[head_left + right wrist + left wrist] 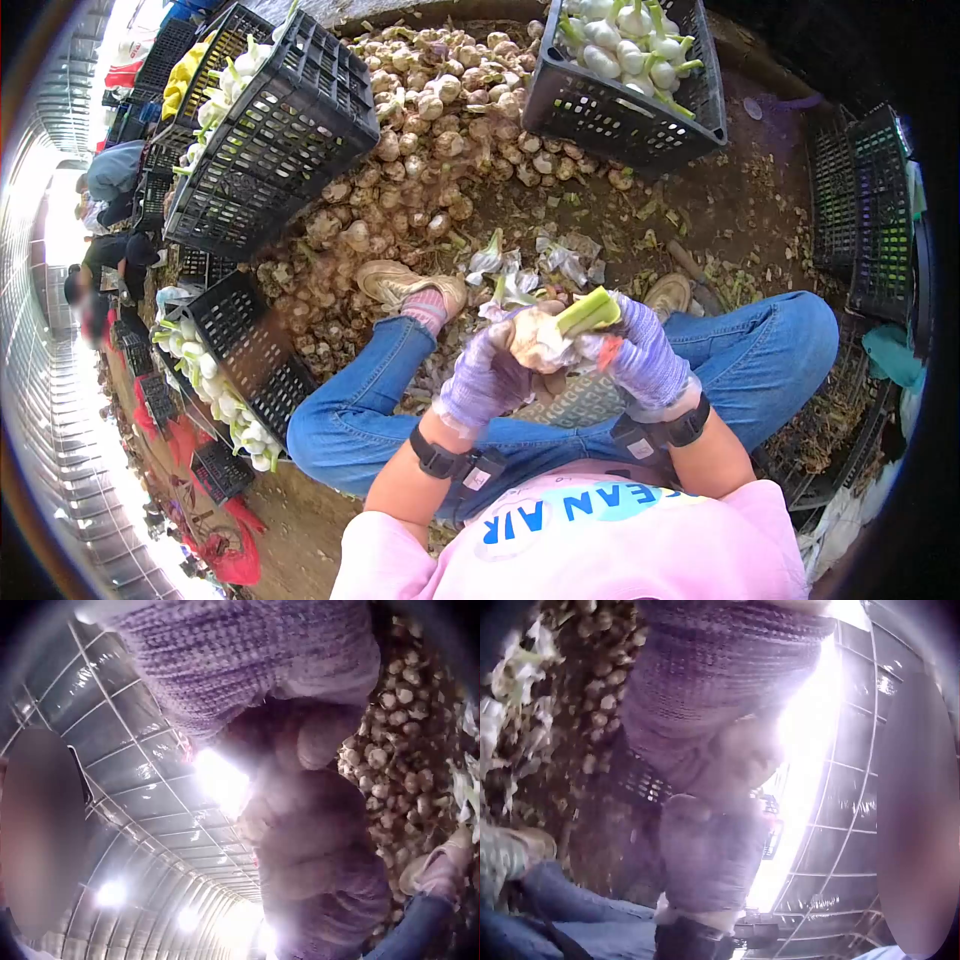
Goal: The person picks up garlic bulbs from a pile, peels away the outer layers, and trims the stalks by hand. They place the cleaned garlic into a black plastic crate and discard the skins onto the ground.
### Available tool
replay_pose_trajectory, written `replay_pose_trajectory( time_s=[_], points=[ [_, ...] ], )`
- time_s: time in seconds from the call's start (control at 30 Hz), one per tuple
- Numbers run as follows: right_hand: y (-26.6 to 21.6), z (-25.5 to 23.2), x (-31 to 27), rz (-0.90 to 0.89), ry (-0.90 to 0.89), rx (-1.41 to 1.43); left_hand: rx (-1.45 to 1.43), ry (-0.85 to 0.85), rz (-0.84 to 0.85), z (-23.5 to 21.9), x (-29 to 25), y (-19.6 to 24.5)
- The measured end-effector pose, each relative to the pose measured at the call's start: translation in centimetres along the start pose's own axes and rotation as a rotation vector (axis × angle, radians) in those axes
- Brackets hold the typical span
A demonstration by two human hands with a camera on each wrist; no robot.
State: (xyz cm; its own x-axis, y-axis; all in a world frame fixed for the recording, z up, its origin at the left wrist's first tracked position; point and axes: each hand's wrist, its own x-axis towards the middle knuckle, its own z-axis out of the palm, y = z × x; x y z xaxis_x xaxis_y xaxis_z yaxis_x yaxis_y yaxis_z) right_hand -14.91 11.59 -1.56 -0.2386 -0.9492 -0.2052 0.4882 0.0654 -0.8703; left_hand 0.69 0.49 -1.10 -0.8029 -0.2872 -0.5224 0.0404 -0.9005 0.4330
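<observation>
In the head view, a garlic bulb (538, 340) with a short, thick green stem (590, 312) is held between both hands above the lap. The left hand (487, 375), in a purple knitted glove, grips the bulb from the left side. From the right, the gloved right hand (640, 350) curls its fingers at the bulb and stem; something orange-red shows on one finger. Both wrist views show purple gloves close up, the left hand (712, 697) and the right hand (247, 667), with the bulb not clearly visible.
Unpeeled garlic (430, 100) is heaped on the ground ahead. Black crates of white garlic stand at front right (625, 115), front left (270, 130) and left (250, 345). Loose skins (565, 262) lie between the feet. Empty-looking crates (860, 210) stand at right. People (115, 175) are at far left.
</observation>
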Motion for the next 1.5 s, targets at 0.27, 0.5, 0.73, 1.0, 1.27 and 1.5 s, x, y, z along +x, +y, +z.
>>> replay_pose_trajectory(
  time_s=[0.27, 0.5, 0.73, 1.0, 1.27, 1.5],
  points=[
    [-0.1, 1.0, -0.4, 0.178, 0.051, 0.647, 0.464, 0.272, 0.404, 1.3, 1.3, -1.7],
    [-0.1, 0.2, -0.5, 0.207, 0.073, 0.440, 0.441, 0.226, 0.320, 2.0, 0.8, -0.5],
    [-0.1, -2.1, 1.1, -0.062, 0.293, 0.469, 0.430, 0.031, 0.320, 1.9, 0.2, 1.7],
    [0.3, 0.6, 0.1, 0.116, 0.153, 0.038, 1.156, 0.117, 0.637, 0.4, 1.0, 0.7],
    [0.2, 0.3, 0.3, 0.002, 0.342, -0.184, 0.878, 0.206, 0.557, 0.6, 0.3, 0.5],
    [0.7, -2.9, 1.5, -0.010, 0.355, 0.428, 0.651, -0.093, 0.524, 0.2, -0.4, 2.3]
  ],
)
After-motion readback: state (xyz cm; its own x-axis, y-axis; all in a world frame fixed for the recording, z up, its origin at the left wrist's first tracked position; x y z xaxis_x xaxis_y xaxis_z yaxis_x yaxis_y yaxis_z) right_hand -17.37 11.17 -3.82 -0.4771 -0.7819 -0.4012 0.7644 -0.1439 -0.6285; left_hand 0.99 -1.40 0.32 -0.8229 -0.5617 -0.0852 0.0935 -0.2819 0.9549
